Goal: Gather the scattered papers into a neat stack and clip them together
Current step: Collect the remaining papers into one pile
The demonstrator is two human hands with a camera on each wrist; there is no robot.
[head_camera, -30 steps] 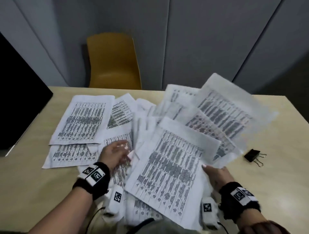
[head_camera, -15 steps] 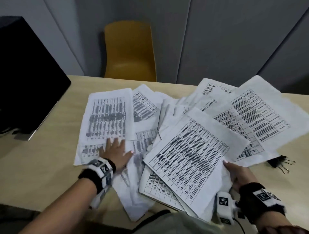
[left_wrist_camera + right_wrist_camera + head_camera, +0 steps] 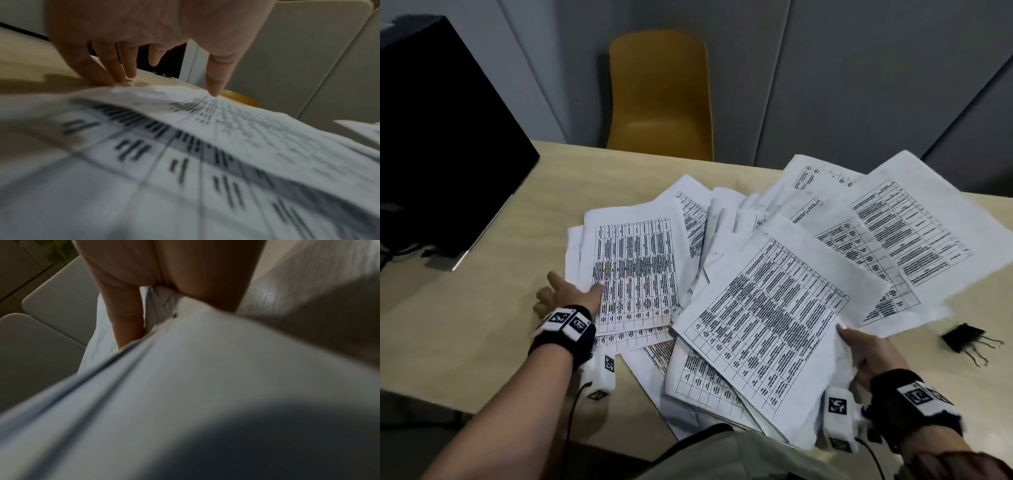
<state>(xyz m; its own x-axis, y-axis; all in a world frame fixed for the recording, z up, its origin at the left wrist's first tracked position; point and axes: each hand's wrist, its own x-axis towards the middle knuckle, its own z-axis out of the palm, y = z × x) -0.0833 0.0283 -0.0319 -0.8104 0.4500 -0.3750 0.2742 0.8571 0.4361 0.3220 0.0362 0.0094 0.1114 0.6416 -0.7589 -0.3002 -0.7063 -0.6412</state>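
At the table's [image 3: 482, 329] near edge, the right hand [image 3: 873, 353] grips a fanned bundle of papers [image 3: 767, 318] by its right side, thumb on top of the uppermost sheet and the other fingers tucked out of sight beneath; the right wrist view shows the thumb pressing the sheets against the palm. The bundle's near corner juts past the table's near edge toward the person's lap. Just to the left, the left hand [image 3: 566, 296] lies at the left side of the pile, fingers straight and slightly spread, their tips on the table at the paper's edge, while the thumb [image 3: 216, 78] presses down on a printed sheet [image 3: 635, 270]; the left wrist view shows the paper ruffled up between thumb and fingers. The sheets, all printed with tables, lie overlapping at mixed angles across the middle of the table, reaching toward its far edge and right side. A black clip [image 3: 964, 337] rests on the bare table near the right edge, just beside the pile and apart from both hands. A dark monitor [image 3: 445, 137] stands at the table's left edge. Beyond the far edge, a yellow chair [image 3: 661, 96] faces grey wall panels [image 3: 842, 75].
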